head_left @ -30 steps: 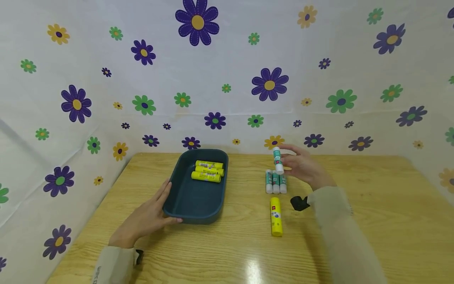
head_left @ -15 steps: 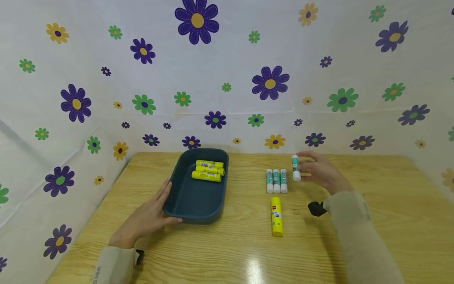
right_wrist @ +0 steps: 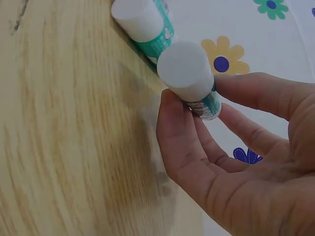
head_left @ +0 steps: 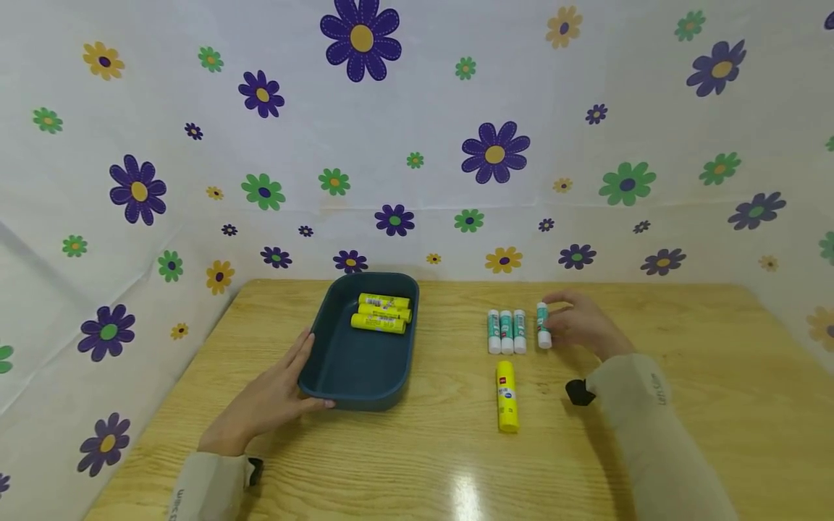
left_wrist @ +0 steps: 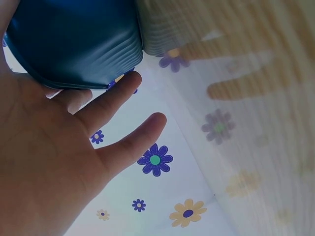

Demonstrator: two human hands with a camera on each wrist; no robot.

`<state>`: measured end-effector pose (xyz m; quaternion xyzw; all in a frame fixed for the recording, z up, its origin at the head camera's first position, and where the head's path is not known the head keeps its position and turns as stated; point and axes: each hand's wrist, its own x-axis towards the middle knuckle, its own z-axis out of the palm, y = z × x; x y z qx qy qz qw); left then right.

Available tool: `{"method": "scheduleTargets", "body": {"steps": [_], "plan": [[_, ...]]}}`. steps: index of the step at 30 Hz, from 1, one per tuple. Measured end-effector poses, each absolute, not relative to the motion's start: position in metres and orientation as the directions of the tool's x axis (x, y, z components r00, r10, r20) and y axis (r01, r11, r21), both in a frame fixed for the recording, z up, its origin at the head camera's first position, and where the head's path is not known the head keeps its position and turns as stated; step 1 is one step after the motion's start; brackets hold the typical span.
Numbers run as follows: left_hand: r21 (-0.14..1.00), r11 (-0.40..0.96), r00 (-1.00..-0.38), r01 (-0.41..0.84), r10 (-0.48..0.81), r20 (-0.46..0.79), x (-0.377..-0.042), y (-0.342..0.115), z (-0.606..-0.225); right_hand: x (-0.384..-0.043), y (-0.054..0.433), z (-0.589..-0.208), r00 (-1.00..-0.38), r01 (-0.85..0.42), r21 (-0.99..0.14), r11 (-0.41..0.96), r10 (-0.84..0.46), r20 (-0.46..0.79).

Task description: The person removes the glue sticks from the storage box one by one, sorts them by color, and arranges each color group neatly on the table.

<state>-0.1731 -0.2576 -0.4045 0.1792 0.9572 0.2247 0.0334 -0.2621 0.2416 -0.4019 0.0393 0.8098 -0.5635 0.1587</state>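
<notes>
My left hand (head_left: 263,405) rests on the near left corner of a dark blue tray (head_left: 358,396), its fingers along the left wall and its thumb at the front. In the left wrist view, the fingers (left_wrist: 110,101) look fairly straight beside the tray's wall (left_wrist: 98,44). My right hand (head_left: 583,325) pinches a teal and white glue stick (head_left: 543,325) between thumb and fingers; the right wrist view shows its white end (right_wrist: 182,69). Left of it lie three similar glue sticks (head_left: 507,333), side by side, with a small gap between.
Three yellow glue sticks (head_left: 381,323) lie together at the back of the tray. A larger yellow glue stick (head_left: 507,396) lies on the wooden table (head_left: 449,449), in front of the teal row. A white flowered cloth (head_left: 430,108) hangs behind the table.
The right hand has carried its teal glue stick from above the row to the right, then lowered it to the row's right side. The left hand and tray have stayed in place.
</notes>
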Motion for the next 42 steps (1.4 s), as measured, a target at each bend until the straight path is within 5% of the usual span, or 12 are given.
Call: {"method": "scheduleTargets", "body": {"steps": [28, 42], "plan": [[0.452, 0.825, -0.93, 0.339, 0.366, 0.03, -0.172, -0.256, -0.403, -0.262, 0.222, -0.4, -0.941, 0.282, -0.837, 0.47, -0.033, -0.336], [0.457, 0.829, -0.935, 0.321, 0.354, 0.015, -0.174, -0.257, -0.405, -0.273, 0.196, -0.363, -0.985, 0.146, -0.94, 0.309, -0.04, -0.166]]}}
